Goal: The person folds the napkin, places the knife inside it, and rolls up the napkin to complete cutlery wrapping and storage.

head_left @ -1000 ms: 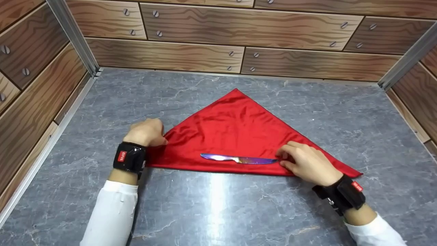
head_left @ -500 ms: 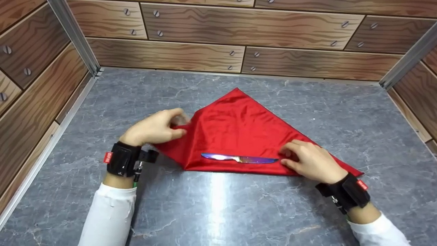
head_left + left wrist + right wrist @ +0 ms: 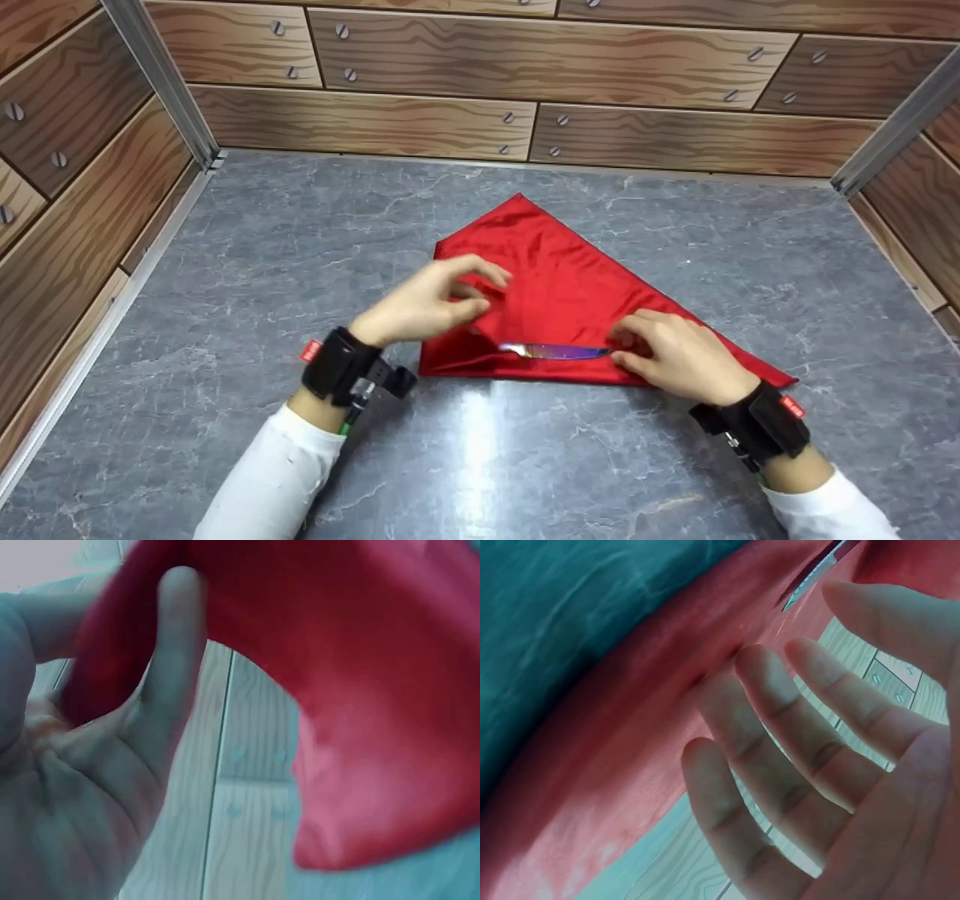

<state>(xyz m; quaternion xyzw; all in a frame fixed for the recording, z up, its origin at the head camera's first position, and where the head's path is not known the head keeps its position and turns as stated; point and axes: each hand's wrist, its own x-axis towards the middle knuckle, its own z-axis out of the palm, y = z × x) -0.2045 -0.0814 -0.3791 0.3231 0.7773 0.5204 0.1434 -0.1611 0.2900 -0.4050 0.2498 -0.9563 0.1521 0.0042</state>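
A red satin cloth (image 3: pixel 574 289), folded to a triangle, lies on the grey surface, its left part lifted and turned inward. My left hand (image 3: pixel 420 304) pinches that left corner between thumb and fingers; the left wrist view shows the cloth (image 3: pixel 375 742) running up between them. On the cloth near its front edge lies a knife with a rainbow sheen (image 3: pixel 566 352), its handle hidden under the lifted flap. Beside the blade tip, my right hand (image 3: pixel 679 356) rests on the cloth with loosely bent fingers, holding nothing. In the right wrist view its fingertips (image 3: pixel 761 664) touch the cloth.
The grey marbled tabletop (image 3: pixel 315 210) extends around the cloth. Wood-patterned panels (image 3: pixel 420 120) enclose it at the back and both sides, with metal posts (image 3: pixel 172 82) at the rear corners.
My left hand has lifted the cloth's left corner and carried it rightward, so the flap now covers the knife handle. My right hand has stayed nearly still.
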